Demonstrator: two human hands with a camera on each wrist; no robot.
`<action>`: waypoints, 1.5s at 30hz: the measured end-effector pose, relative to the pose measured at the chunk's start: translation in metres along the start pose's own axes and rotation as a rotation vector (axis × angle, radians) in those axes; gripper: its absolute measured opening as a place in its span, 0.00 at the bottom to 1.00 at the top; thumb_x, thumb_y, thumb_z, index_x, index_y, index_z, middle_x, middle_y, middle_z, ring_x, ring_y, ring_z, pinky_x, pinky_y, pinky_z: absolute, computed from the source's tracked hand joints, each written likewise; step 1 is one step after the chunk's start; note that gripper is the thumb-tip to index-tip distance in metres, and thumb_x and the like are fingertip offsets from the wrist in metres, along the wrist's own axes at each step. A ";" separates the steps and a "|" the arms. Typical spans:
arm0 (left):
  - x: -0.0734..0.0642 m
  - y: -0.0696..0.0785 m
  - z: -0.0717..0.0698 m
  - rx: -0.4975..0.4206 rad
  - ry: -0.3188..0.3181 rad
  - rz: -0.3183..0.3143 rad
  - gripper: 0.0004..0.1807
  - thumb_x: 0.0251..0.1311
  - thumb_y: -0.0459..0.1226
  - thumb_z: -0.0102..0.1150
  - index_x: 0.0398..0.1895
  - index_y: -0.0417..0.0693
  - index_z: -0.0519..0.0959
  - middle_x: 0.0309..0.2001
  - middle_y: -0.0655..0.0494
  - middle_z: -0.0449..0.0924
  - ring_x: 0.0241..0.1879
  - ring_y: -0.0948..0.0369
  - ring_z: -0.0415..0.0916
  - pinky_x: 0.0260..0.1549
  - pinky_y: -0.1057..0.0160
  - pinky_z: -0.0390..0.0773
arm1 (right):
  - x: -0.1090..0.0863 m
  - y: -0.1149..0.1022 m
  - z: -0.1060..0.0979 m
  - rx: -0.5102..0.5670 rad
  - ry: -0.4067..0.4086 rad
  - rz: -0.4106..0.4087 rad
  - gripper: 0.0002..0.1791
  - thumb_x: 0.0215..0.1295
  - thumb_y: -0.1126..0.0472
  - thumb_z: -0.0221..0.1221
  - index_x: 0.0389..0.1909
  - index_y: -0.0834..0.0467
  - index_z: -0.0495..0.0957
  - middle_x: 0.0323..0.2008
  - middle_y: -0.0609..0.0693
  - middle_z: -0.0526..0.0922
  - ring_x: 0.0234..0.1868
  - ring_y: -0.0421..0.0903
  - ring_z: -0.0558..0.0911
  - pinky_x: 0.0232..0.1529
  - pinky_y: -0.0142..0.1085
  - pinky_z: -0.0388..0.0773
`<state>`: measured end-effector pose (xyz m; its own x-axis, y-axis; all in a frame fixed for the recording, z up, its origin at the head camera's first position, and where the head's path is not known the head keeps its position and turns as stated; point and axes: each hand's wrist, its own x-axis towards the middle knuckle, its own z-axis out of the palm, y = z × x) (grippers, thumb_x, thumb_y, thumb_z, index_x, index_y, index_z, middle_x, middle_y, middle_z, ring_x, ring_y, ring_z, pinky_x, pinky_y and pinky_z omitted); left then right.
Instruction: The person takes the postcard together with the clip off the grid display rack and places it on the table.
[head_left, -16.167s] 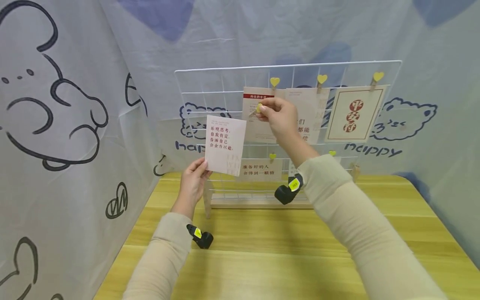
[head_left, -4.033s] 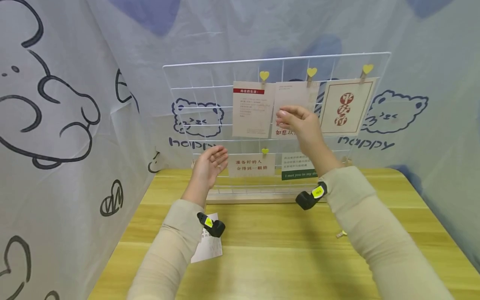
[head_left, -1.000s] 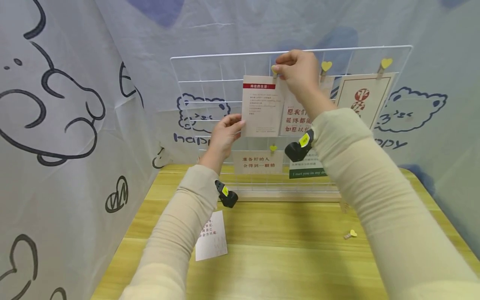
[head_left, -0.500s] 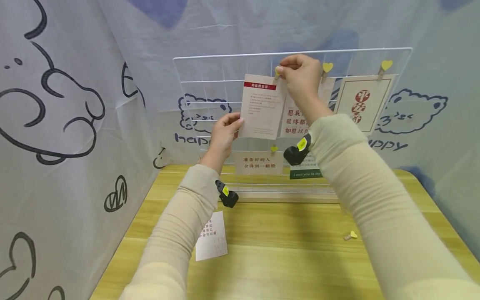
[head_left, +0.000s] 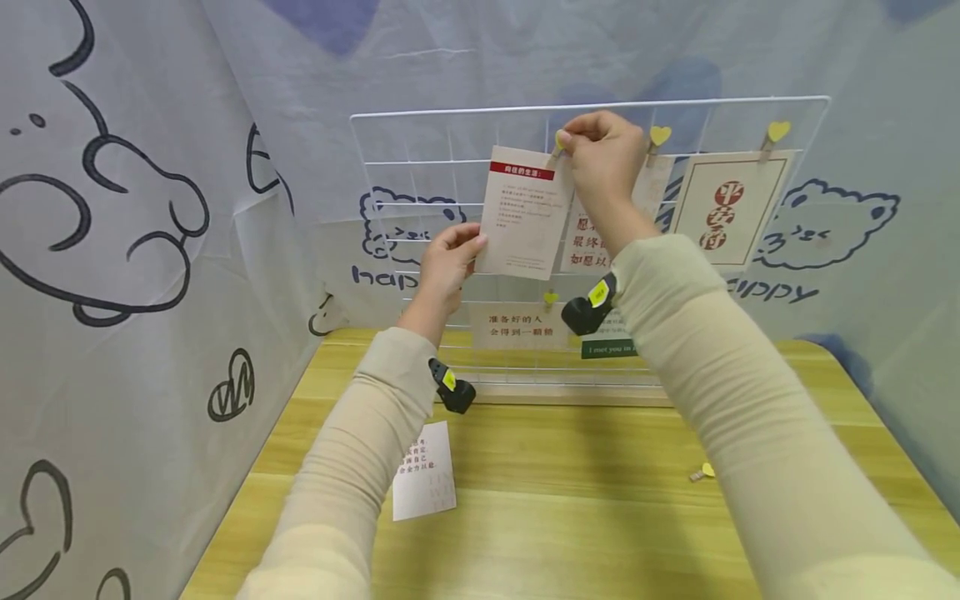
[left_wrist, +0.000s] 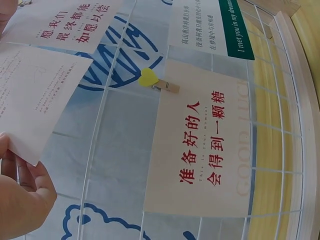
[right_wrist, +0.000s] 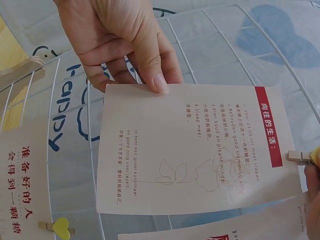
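My left hand (head_left: 448,265) pinches the left edge of a card with a red band (head_left: 521,217), thumb in front. My right hand (head_left: 606,162) pinches a small clothespin with a yellow heart (head_left: 558,145) at the card's upper right corner. In the right wrist view the wooden clothespin (right_wrist: 298,157) bites the card's edge. The card leans slightly and stands in front of the white wire grid (head_left: 465,160). Behind my right hand hangs a card with red writing (head_left: 588,242), partly covered. The left wrist view shows my left fingers (left_wrist: 37,187) at the card's corner.
A framed-print card (head_left: 731,208) hangs at right under a heart clothespin (head_left: 778,131). Lower down hang a card with two lines (head_left: 517,325) and a green-banded card (head_left: 609,347). On the wooden table (head_left: 555,517) lie a white card (head_left: 427,483) and a loose clothespin (head_left: 702,472).
The white card, earlier in my left hand, now lies on the table; a loose clothespin lies there too. Since a second ago, the red-banded card has tilted, its clothespin moving slightly right and down.
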<state>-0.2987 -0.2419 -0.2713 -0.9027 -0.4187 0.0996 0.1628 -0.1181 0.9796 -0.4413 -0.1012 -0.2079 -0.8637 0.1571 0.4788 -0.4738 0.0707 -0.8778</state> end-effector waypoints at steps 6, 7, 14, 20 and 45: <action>0.000 0.000 -0.003 0.020 -0.002 -0.009 0.11 0.52 0.30 0.55 0.40 0.41 0.75 0.32 0.56 0.72 0.31 0.63 0.69 0.27 0.70 0.66 | 0.000 0.003 0.001 0.056 0.020 -0.004 0.05 0.43 0.61 0.66 0.24 0.54 0.80 0.27 0.47 0.79 0.31 0.41 0.76 0.31 0.31 0.73; 0.000 0.000 -0.004 0.020 -0.002 -0.013 0.11 0.52 0.30 0.55 0.40 0.41 0.75 0.32 0.56 0.72 0.31 0.63 0.69 0.28 0.70 0.67 | 0.000 0.004 0.001 0.072 0.021 -0.002 0.06 0.43 0.62 0.66 0.24 0.54 0.80 0.27 0.46 0.79 0.31 0.41 0.76 0.32 0.31 0.73; 0.000 -0.006 -0.008 0.008 -0.005 -0.019 0.12 0.52 0.29 0.55 0.41 0.40 0.74 0.34 0.55 0.72 0.33 0.62 0.70 0.29 0.69 0.69 | -0.001 0.009 -0.002 0.168 0.035 -0.025 0.06 0.43 0.62 0.66 0.25 0.56 0.79 0.27 0.47 0.79 0.32 0.43 0.78 0.33 0.31 0.74; 0.000 -0.009 -0.012 -0.025 -0.001 -0.013 0.11 0.51 0.28 0.54 0.41 0.39 0.74 0.33 0.55 0.72 0.32 0.62 0.70 0.30 0.69 0.70 | 0.000 0.009 -0.005 0.289 0.040 -0.021 0.08 0.41 0.64 0.66 0.25 0.58 0.79 0.28 0.50 0.78 0.32 0.45 0.79 0.35 0.29 0.75; -0.011 -0.022 -0.026 -0.072 -0.021 -0.074 0.12 0.52 0.27 0.53 0.41 0.38 0.73 0.32 0.55 0.70 0.31 0.62 0.68 0.31 0.69 0.70 | -0.014 0.023 -0.019 0.443 -0.027 0.086 0.13 0.38 0.64 0.68 0.29 0.60 0.79 0.33 0.55 0.79 0.36 0.47 0.78 0.37 0.31 0.75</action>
<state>-0.2825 -0.2580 -0.2979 -0.9213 -0.3876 0.0313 0.1226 -0.2132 0.9693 -0.4371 -0.0825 -0.2353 -0.9045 0.1174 0.4099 -0.4228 -0.3706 -0.8269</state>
